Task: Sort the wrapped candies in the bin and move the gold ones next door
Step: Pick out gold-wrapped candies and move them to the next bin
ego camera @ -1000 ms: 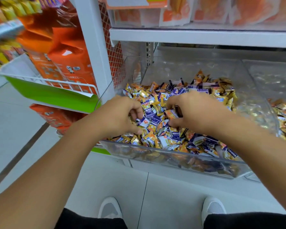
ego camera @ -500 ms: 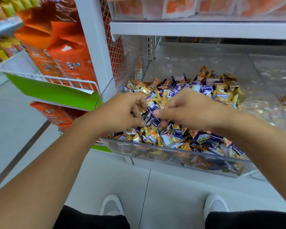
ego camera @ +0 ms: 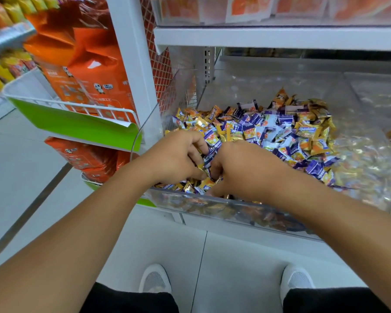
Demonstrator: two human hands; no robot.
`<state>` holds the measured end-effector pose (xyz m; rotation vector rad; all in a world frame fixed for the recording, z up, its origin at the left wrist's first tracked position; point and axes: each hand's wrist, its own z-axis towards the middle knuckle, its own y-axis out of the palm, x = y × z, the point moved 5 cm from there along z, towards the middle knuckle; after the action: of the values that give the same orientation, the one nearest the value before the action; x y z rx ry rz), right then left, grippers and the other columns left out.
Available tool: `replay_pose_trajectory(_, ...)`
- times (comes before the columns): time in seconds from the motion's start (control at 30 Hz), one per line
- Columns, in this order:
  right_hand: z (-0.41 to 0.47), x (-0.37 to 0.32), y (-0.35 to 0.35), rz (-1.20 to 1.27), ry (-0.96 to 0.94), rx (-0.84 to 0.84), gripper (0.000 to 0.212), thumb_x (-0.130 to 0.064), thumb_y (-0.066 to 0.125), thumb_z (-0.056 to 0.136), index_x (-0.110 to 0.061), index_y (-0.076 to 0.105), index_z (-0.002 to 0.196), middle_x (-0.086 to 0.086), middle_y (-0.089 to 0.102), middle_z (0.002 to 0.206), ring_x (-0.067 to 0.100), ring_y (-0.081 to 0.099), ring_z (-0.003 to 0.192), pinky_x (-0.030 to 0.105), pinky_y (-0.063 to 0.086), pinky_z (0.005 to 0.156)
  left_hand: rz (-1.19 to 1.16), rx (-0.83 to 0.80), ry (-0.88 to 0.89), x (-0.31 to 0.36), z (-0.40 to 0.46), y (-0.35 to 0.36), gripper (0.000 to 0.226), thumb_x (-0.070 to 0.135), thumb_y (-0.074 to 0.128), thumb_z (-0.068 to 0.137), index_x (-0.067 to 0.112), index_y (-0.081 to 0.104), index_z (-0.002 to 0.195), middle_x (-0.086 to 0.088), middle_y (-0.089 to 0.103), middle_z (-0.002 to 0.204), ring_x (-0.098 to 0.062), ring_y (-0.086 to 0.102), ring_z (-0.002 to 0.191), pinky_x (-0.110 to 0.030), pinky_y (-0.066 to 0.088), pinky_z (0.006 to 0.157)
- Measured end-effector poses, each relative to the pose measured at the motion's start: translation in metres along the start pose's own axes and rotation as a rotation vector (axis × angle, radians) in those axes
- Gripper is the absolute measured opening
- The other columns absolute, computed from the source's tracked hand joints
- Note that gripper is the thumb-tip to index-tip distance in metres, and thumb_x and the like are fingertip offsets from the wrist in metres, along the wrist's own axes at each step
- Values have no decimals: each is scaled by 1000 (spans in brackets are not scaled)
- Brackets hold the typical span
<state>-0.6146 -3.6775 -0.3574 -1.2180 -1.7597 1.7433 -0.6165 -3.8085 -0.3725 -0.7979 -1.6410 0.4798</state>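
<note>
Both hands, the left hand [ego camera: 176, 159] and right hand [ego camera: 237, 170], have closed together at the bin [ego camera: 212, 203] front, fingers curled into the candies [ego camera: 280, 134], so picking continues.

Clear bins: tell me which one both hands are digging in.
The left-hand bin, heaped with mixed purple and gold candies. Left hand and right hand both work at its front; the neighbouring bin goes untouched.
</note>
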Motion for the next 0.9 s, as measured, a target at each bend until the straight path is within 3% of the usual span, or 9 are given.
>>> replay_pose_trajectory(0.1,3,-5,4,-41,38,42,37,-40,82,74,-16,55,82,-1,51,77,26,58,83,33,49,62,-29,5,6,2,0,-4,47,1,87,69,19,62,104,1,71,78,-24,70,74,-47,60,76)
replay_pose_trajectory(0.17,5,0,0,51,16,8,28,-32,80,74,-8,65,75,8,62,74,24,61,72,35,55,60,-43,38,32,5,-2,-10,42,-3,80,74,19,63,105,0,71,75,-20,66,66,-40,59,72)
replay_pose_trajectory(0.23,4,9,-14,326,47,-3,21,-27,77,77,-7,73,71,10,66,65,19,55,55,29,49,50,-52,59,55,6,-4,-16,39,-6,75,77,18,65,107,3,68,68,-16,60,60,-30,52,65)
replay_pose_trajectory(0.37,-6,31,-35,1218,200,-135,16,-23,56,85,-11,61,74,1,37,60,14,22,45,19,14,40,6,1,86,4,-10,-17,32,-3,72,81,17,71,107,9,59,61,-7,52,52,-21,48,60)
replay_pose_trajectory(0.5,-13,36,-30,1569,276,-297,27,-34,46,77,-11,58,74,9,56,79,18,41,56,21,23,46,86,-9,63,9,-15,-16,23,1,57,90,19,71,94,15,53,49,-2,38,39,-13,32,43)
replay_pose_trajectory(0.67,-8,27,-21,824,57,-187,34,-39,68,91,-17,66,64,-4,59,59,7,49,47,18,34,40,111,-4,73,14,-17,-21,38,2,39,93,18,60,67,1,50,55,-11,39,46,-26,33,51)
replay_pose_trajectory(0.73,-9,18,-15,415,-132,-201,8,-30,74,88,-24,79,91,-18,69,69,0,59,58,16,46,53,185,14,111,17,-20,-26,32,12,47,95,16,62,67,5,46,49,-8,39,43,-27,35,49)
replay_pose_trajectory(0.8,-10,18,1,93,-207,-288,22,-26,75,87,-33,76,108,-20,73,97,1,65,83,25,54,78,307,-30,153,18,-25,-27,23,28,67,89,19,65,67,9,43,43,-5,39,41,-19,32,45)
replay_pose_trajectory(0.9,-5,13,3,-77,-230,-192,12,-29,77,84,-34,76,95,-14,72,89,6,65,82,35,56,78,593,-176,146,12,-28,-21,15,38,83,76,30,72,82,7,49,51,-7,46,50,-17,32,49)
